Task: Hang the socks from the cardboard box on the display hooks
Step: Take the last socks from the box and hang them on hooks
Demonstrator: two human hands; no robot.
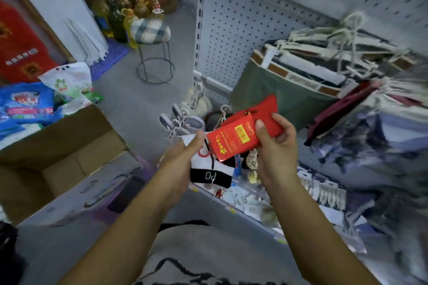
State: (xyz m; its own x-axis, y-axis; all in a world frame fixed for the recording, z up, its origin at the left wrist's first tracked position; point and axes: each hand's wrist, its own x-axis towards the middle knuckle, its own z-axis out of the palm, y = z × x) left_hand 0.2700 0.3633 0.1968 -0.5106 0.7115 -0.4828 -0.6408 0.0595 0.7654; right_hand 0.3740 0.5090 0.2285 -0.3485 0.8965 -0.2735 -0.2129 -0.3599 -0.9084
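Right hand (275, 146) gripped the red socks (234, 141), thumb on the glossy rectangular card label with yellow print, fingers curled behind the soft red knit. A thin red plastic hook (205, 154) curved out at the pack's lower left corner. Left hand (183, 157), palm up, held white socks with a black ribbed cuff (210, 176) lettered "PG", thumb tip touching the red label's edge. Both pairs sat in front of the white perforated metal pegboard (231, 30), not on any hook. Brown corrugated cardboard box (69, 146) stood at left, flaps open. Grey socks on clips (183, 120) hung just behind the hands. Padded checked stool (150, 30) on a wire frame stood further back.
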